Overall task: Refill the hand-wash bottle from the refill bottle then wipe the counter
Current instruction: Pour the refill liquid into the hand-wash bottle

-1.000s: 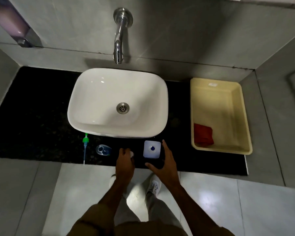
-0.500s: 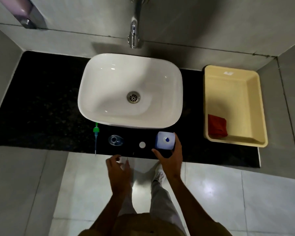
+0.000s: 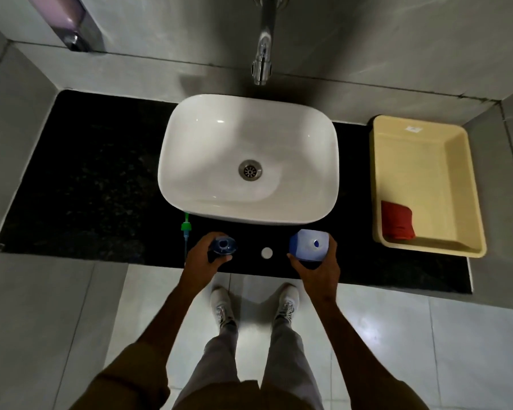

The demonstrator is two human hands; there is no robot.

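On the black counter (image 3: pixel 95 179), just in front of the white basin, stands the small blue hand-wash bottle (image 3: pixel 223 244) with its mouth uncovered; my left hand (image 3: pixel 203 261) is wrapped around it. To the right, my right hand (image 3: pixel 317 269) grips the square pale-blue refill bottle (image 3: pixel 308 244), upright and uncapped. A white cap (image 3: pixel 267 252) lies on the counter between the two bottles. The green pump head with its tube (image 3: pixel 185 232) lies left of the hand-wash bottle. A red cloth (image 3: pixel 397 219) rests in the yellow tray.
The white basin (image 3: pixel 190 137) sits mid-counter under a chrome tap (image 3: pixel 261 63). A yellow tray (image 3: pixel 427 149) stands on the counter's right end. A soap dispenser (image 3: pixel 68 22) hangs on the wall at top left. Grey tiled walls close both sides.
My left hand moved up from the counter's front edge and closed on the hand-wash bottle. My right hand stayed on the refill bottle. The white cap now lies free on the counter.
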